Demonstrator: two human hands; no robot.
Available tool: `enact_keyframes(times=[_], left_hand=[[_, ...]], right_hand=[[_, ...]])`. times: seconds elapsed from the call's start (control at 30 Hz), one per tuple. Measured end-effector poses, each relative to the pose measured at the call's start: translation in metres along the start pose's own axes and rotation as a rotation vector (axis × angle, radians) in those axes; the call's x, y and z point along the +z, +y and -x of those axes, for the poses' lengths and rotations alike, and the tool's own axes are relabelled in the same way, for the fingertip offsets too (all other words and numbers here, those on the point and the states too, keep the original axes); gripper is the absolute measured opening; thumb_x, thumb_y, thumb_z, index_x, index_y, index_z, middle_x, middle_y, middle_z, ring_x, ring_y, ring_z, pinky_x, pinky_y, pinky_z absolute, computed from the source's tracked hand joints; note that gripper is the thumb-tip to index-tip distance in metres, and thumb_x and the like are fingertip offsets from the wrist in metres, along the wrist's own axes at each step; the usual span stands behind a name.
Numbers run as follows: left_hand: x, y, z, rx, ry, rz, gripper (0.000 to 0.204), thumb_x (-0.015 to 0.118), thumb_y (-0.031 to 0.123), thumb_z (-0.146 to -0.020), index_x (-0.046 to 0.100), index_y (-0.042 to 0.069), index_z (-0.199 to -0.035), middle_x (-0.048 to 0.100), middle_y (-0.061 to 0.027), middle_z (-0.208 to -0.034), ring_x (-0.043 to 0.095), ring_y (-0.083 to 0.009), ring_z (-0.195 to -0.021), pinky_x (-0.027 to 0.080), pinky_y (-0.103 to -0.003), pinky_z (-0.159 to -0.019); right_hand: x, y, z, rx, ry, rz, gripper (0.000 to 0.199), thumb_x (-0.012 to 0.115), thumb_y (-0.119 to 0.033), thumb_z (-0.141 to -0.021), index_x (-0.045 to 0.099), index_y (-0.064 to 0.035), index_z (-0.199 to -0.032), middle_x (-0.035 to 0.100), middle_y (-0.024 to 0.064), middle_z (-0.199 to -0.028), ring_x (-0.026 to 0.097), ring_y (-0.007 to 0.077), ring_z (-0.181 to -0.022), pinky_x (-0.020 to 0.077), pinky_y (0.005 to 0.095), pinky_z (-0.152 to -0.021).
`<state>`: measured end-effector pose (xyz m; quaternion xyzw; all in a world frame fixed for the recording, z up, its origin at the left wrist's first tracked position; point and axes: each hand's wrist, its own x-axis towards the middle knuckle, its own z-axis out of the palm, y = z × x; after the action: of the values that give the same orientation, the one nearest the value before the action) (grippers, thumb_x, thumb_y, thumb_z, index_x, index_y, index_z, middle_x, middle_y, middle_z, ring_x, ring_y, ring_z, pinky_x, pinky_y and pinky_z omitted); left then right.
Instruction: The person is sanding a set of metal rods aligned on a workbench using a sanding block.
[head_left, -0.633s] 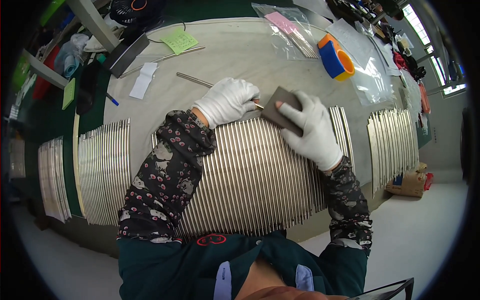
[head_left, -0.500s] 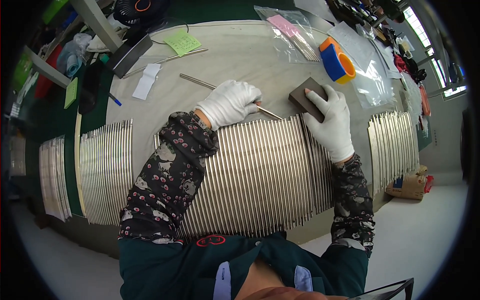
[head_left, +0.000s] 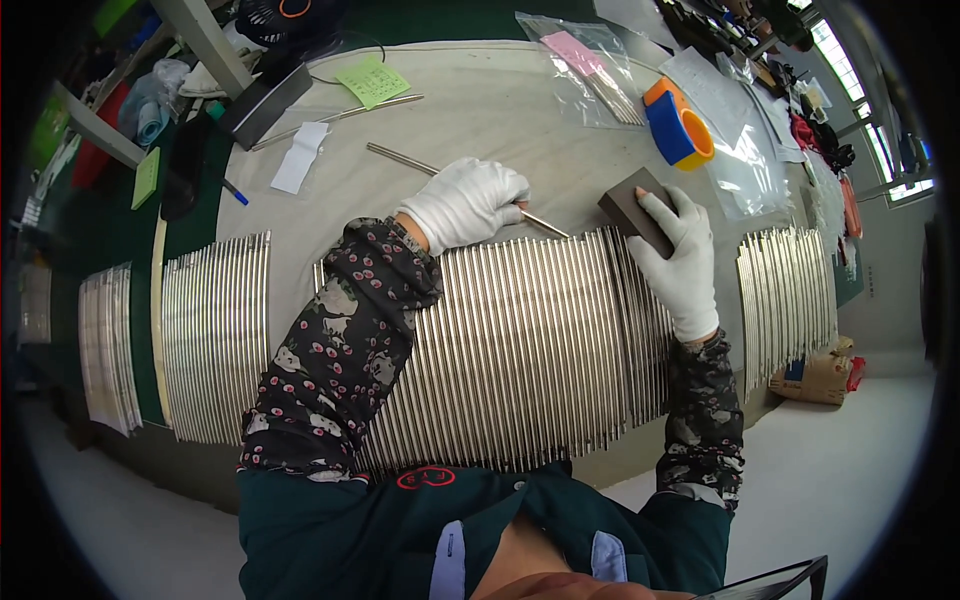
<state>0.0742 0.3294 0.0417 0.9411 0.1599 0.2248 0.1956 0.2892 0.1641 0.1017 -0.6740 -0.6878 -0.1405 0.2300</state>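
Note:
A slim metal rod (head_left: 400, 157) is gripped in my white-gloved left hand (head_left: 465, 203). It slants across the table, one end sticking out to the upper left and the other to the lower right by the row of rods. My right hand (head_left: 682, 270), also gloved, is closed around a dark brown rectangular block (head_left: 634, 209), perhaps a sanding block, held apart from the rod. Bare fingertips show on both gloves. Below both hands, many shiny metal rods (head_left: 510, 350) lie side by side in a wide row; my left forearm covers part of it.
More rod rows lie at the left (head_left: 215, 335) and right (head_left: 785, 300). Toward the back are a blue-orange tape dispenser (head_left: 680, 125), a clear bag (head_left: 590, 75), a green note (head_left: 372, 80), a white paper slip (head_left: 299, 157) and a dark box (head_left: 265, 105). A metal post (head_left: 205, 45) stands back left.
My right hand has shifted slightly right and toward me with the block, widening the space between block and rod. My left hand keeps its hold on the rod, almost unmoved.

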Motion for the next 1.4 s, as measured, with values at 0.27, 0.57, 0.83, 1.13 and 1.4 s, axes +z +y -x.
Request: enact_keyframes(times=[0.27, 0.57, 0.83, 1.13, 1.4], left_hand=[[-0.006, 0.009, -0.018, 0.091, 0.042, -0.090, 0.011, 0.059, 0.017, -0.083, 0.055, 0.007, -0.087, 0.060, -0.0116, -0.080, 0.060, -0.0333, -0.082, 0.048, -0.042, -0.073], [-0.072, -0.082, -0.019, -0.202, 0.296, -0.505, 0.008, 0.053, 0.015, -0.086, 0.058, 0.010, -0.090, 0.060, -0.0143, -0.083, 0.060, -0.0346, -0.080, 0.048, -0.045, -0.068], [-0.059, -0.118, -0.006, -0.496, 0.145, -0.748, 0.019, 0.050, 0.013, -0.086, 0.066, 0.016, -0.095, 0.063, -0.0087, -0.099, 0.060, -0.0268, -0.101, 0.050, -0.043, -0.077], [-0.054, -0.041, -0.016, -0.196, 0.331, -0.541, 0.039, 0.067, 0.018, -0.077, 0.059, 0.009, -0.114, 0.059, -0.0109, -0.113, 0.054, -0.0307, -0.108, 0.046, -0.041, -0.088], [0.009, 0.089, -0.038, 0.440, -0.185, -0.277, 0.064, 0.060, 0.037, -0.086, 0.039, 0.006, -0.138, 0.034, -0.0217, -0.144, 0.033, -0.0406, -0.133, 0.030, -0.049, -0.108]], right_hand=[[-0.064, -0.005, 0.057, 0.193, 0.023, -0.315, 0.053, 0.060, -0.002, -0.066, 0.060, -0.0042, -0.119, 0.049, 0.0191, -0.129, 0.049, 0.0327, -0.117, 0.0377, 0.0374, -0.100], [-0.093, 0.002, 0.126, 0.333, 0.072, -0.210, 0.059, 0.056, 0.001, -0.065, 0.058, -0.0056, -0.123, 0.048, 0.0181, -0.132, 0.048, 0.0322, -0.118, 0.0364, 0.0383, -0.101], [-0.101, -0.009, 0.147, 0.468, 0.063, -0.231, 0.058, 0.057, -0.001, -0.064, 0.058, -0.0035, -0.122, 0.049, 0.0170, -0.131, 0.049, 0.0306, -0.118, 0.0379, 0.0375, -0.100], [-0.110, -0.004, 0.181, 0.519, 0.169, -0.226, 0.056, 0.057, -0.002, -0.065, 0.058, -0.0020, -0.122, 0.049, 0.0186, -0.130, 0.050, 0.0318, -0.116, 0.0399, 0.0381, -0.099], [-0.111, -0.006, 0.207, 0.624, 0.267, -0.233, 0.053, 0.063, -0.005, -0.064, 0.061, -0.0035, -0.117, 0.052, 0.0186, -0.124, 0.054, 0.0317, -0.109, 0.0435, 0.0367, -0.094]])
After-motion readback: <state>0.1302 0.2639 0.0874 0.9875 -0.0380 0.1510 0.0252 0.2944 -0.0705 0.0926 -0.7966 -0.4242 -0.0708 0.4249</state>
